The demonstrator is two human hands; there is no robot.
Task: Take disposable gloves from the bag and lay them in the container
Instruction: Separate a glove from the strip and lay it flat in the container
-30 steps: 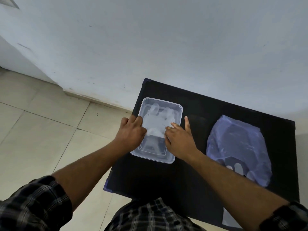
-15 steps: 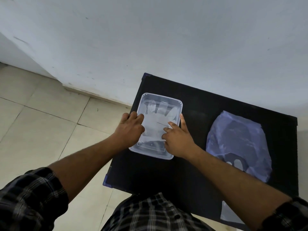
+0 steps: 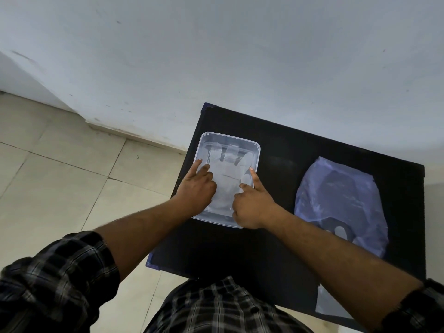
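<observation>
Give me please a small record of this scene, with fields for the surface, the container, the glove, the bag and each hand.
surface: black table, set against a white wall
container: clear plastic container, on the table's left part
glove: translucent disposable glove, spread flat inside the container
bag: bluish plastic bag, lying on the table's right part, apart from the container
left hand: left hand, fingers pressing on the glove's left side
right hand: right hand, index finger extended along the glove's right side
holding: neither hand grips anything
</observation>
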